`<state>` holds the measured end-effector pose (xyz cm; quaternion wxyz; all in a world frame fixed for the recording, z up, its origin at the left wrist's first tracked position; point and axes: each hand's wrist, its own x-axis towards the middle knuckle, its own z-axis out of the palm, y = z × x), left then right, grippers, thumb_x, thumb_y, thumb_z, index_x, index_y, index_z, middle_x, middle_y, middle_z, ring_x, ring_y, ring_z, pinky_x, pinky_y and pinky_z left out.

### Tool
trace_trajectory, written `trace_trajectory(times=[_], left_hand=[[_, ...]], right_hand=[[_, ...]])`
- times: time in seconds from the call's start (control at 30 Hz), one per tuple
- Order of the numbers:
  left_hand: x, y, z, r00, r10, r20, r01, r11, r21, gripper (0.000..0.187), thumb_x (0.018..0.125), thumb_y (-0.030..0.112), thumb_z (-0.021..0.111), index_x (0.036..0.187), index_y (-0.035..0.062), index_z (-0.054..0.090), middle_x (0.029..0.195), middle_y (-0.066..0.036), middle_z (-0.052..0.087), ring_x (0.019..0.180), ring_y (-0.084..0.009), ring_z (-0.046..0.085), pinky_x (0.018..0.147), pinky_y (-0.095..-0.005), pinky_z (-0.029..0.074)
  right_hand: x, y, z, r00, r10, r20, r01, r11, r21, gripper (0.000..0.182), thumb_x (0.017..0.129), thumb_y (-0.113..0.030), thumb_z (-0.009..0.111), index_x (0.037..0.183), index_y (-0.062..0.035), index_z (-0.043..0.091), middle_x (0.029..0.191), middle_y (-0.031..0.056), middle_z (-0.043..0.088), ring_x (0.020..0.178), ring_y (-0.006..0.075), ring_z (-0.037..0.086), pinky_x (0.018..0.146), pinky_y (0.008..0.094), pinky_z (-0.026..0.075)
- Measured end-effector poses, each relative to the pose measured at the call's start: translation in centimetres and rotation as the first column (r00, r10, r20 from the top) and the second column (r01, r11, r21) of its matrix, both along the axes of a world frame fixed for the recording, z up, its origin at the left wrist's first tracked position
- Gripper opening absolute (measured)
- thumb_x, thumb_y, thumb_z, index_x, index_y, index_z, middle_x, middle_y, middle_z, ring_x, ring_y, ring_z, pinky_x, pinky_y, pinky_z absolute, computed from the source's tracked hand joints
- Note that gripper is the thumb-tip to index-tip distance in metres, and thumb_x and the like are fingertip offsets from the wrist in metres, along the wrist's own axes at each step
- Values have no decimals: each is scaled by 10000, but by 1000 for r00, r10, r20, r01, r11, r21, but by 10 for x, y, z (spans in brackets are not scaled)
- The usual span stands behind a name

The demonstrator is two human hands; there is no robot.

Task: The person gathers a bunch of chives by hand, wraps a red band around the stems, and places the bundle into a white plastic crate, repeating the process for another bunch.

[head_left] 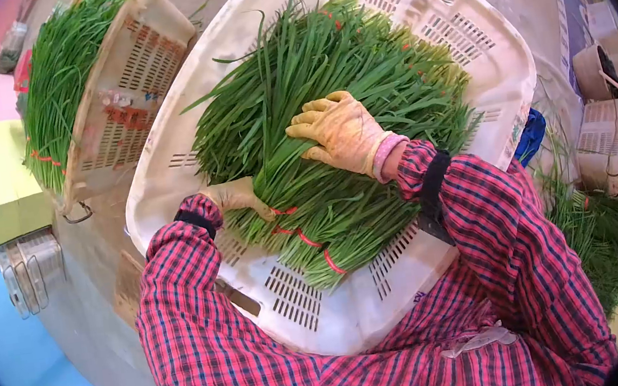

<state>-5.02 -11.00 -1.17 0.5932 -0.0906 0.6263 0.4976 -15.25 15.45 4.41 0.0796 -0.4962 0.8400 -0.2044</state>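
Observation:
A large white plastic basket (pixel 143 190) in front of me holds bundles of garlic chives (pixel 407 115), long flat green leaves tied with red bands. My left hand (pixel 236 196), in a pale glove, grips a bundle of garlic chives (pixel 270 176) close to its red band at the basket's near left side; most of its fingers are hidden by the leaves. My right hand (pixel 344 134), in a yellowish glove, rests palm down across the leaves, its fingers extended and slightly bent. Tied stem ends (pixel 325 264) of other bundles point toward me.
Another white basket (pixel 123 92), packed with chives (pixel 77 59), stands at the left. On the right, a heap of loose greens (pixel 599 234) lies by a white crate (pixel 602 141) and a bucket (pixel 595 71). A blue cloth or bag (pixel 531 136) sits beside my basket.

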Motion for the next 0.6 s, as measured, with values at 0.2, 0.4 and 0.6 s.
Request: trace_trajectory(times=[0.2,0.4,0.6], left_hand=[[7,18,30,992,72,104,-81,993,85,548,651,89,833,1165,32,652,1103,-78,694,1002,-171,613,950,-335,444],[-5,10,15,988,-11,155,3,998,56,531,661,64,809,1169,39,656,1100,-81,695,1018,-173,610,953,-341,443],[-5,12,23,958,167,233,-170,985,-7,573,641,57,815,1187,34,644,1094,-94,695,1007,-193,621,945,-359,455]], right_hand=[[2,11,12,998,-12,62,9,999,50,376,776,-335,690,1104,-153,657,1126,7,645,1102,214,571,929,426,407],[11,6,-6,999,-48,-11,49,995,92,349,787,-315,667,1099,-162,646,1076,-10,632,1079,206,562,946,430,392],[14,-3,-15,994,-109,-6,109,978,180,362,797,-323,654,1132,-192,622,1115,-16,607,1119,201,535,981,464,362]])
